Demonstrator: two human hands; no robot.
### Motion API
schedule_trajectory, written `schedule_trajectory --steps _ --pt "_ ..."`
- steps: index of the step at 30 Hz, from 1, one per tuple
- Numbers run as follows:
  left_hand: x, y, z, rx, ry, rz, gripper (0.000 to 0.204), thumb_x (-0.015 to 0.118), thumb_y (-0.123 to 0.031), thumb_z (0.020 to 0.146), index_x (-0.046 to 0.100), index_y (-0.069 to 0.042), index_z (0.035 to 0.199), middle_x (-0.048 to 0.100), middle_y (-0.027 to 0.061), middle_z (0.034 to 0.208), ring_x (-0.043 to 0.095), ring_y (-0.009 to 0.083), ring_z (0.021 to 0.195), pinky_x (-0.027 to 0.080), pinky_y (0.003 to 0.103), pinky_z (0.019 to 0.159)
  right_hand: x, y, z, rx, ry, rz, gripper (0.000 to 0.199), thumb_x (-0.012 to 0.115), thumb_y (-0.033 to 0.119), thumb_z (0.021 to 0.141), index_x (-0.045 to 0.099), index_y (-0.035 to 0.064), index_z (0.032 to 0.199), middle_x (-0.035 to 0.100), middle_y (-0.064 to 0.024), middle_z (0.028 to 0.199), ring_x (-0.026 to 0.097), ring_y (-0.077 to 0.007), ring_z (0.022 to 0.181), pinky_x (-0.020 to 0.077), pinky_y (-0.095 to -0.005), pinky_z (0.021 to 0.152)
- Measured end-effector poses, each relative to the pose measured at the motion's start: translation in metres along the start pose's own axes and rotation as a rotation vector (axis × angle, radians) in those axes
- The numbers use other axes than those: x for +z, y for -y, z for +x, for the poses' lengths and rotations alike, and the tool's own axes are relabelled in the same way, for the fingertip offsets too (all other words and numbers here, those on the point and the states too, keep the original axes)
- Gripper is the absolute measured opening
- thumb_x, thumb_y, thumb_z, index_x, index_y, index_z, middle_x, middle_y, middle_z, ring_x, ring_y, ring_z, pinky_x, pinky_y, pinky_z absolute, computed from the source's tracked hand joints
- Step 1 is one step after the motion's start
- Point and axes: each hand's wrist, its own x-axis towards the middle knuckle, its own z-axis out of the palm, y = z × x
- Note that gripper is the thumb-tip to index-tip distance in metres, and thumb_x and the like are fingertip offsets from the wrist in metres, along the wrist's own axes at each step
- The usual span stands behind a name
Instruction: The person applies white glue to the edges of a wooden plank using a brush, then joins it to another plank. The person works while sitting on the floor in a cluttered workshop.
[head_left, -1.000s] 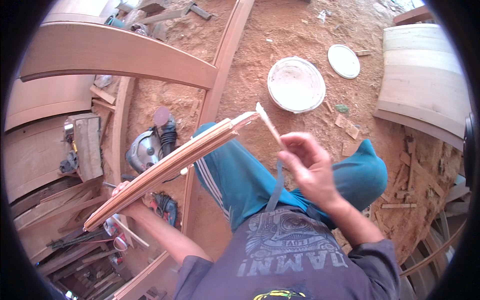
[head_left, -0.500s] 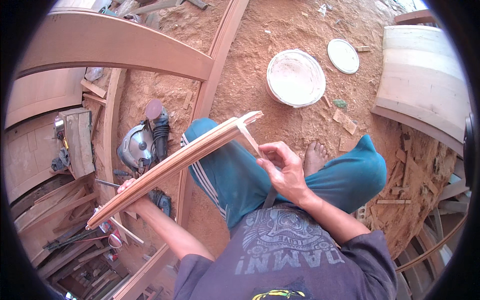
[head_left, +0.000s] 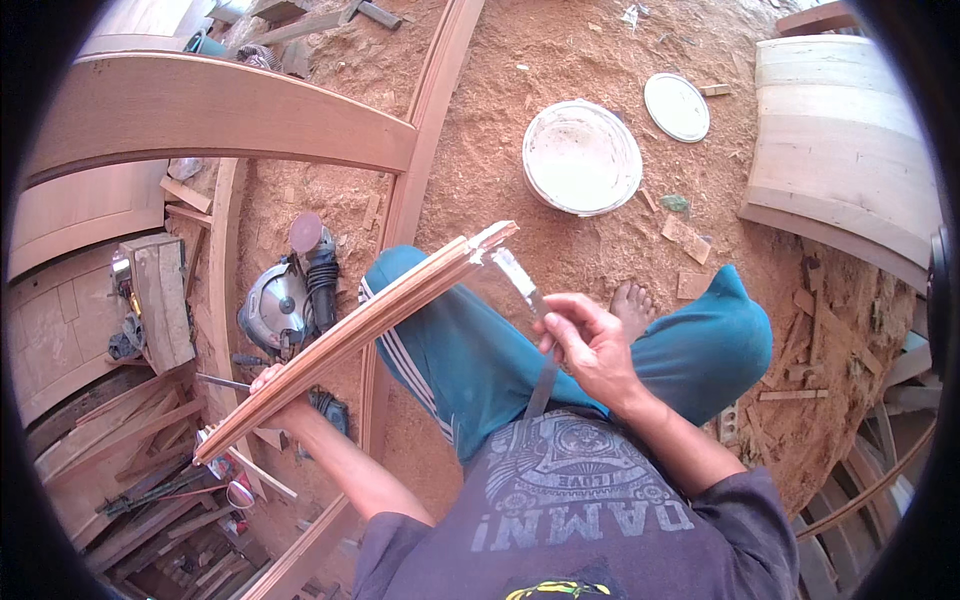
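Note:
My left hand (head_left: 284,400) is closed around the lower part of a long moulded wooden rail (head_left: 340,358), supporting it from underneath. The rail slants up to the right across my left thigh, and its cut end has smears of white paste. Between the thumb and fingers of my right hand (head_left: 597,352) is a flat, thin strip (head_left: 543,385), like a spreader blade. White paste coats its far end, which is close to the rail's cut end; whether they touch is hard to tell. A white bucket (head_left: 575,122) with pale paste inside stands beyond my knees.
A round lid (head_left: 677,107) lies right of the bucket. Left of my leg are a circular saw (head_left: 275,305) and an angle grinder (head_left: 320,280). A wooden frame (head_left: 240,110) spans the upper left. A curved panel (head_left: 845,150) stands at right. Offcuts litter the sawdust-covered ground.
The strip's coated end has swung to the right of the rail's end, showing more white paste. My right hand has moved slightly right and down. The rail's lower end has shifted slightly right.

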Motion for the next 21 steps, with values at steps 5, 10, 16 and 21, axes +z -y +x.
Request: schedule_trajectory --steps 5,10,16,21 --pt "-0.008 0.008 0.0 -0.003 0.043 -0.021 0.05 0.069 -0.057 0.077 0.075 -0.007 0.079 0.071 0.0084 0.077 0.068 0.0278 0.077 0.057 0.043 0.079 0.019 0.027 0.017 -0.538 -0.123 -0.559 0.028 0.077 -0.002 0.101 0.08 0.0008 0.128 0.082 -0.0194 0.114 0.082 -0.0319 0.105 0.063 -0.0425 0.093" --pt "-0.013 0.009 -0.004 -0.05 0.112 -0.064 0.046 0.068 -0.052 0.082 0.074 -0.006 0.083 0.072 0.0078 0.081 0.068 0.0272 0.081 0.056 0.043 0.085 0.016 0.018 0.009 -0.467 -0.053 -0.417 0.034 0.079 -0.002 0.102 0.08 0.0009 0.136 0.08 -0.0144 0.118 0.077 -0.0201 0.103 0.0621 -0.0304 0.087" --pt "0.019 0.037 -0.019 0.033 -0.012 -0.175 0.029 0.061 -0.035 0.095 0.071 -0.008 0.095 0.07 0.005 0.084 0.069 0.0235 0.088 0.053 0.041 0.095 -0.004 0.024 0.002 -0.242 0.043 -0.296 0.03 0.068 -0.004 0.11 0.076 -0.0027 0.138 0.081 -0.0119 0.119 0.075 -0.0124 0.092 0.0616 -0.0268 0.076" --pt "0.002 0.02 -0.006 -0.088 0.775 -0.332 0.022 0.054 -0.016 0.11 0.07 -0.011 0.095 0.072 0.0012 0.085 0.07 0.0163 0.084 0.05 0.039 0.102 -0.03 0.079 -0.001 -0.203 -0.073 -0.184 0.031 0.068 0.002 0.113 0.072 -0.0023 0.144 0.081 -0.0097 0.118 0.075 -0.0112 0.093 0.0612 -0.0258 0.076"
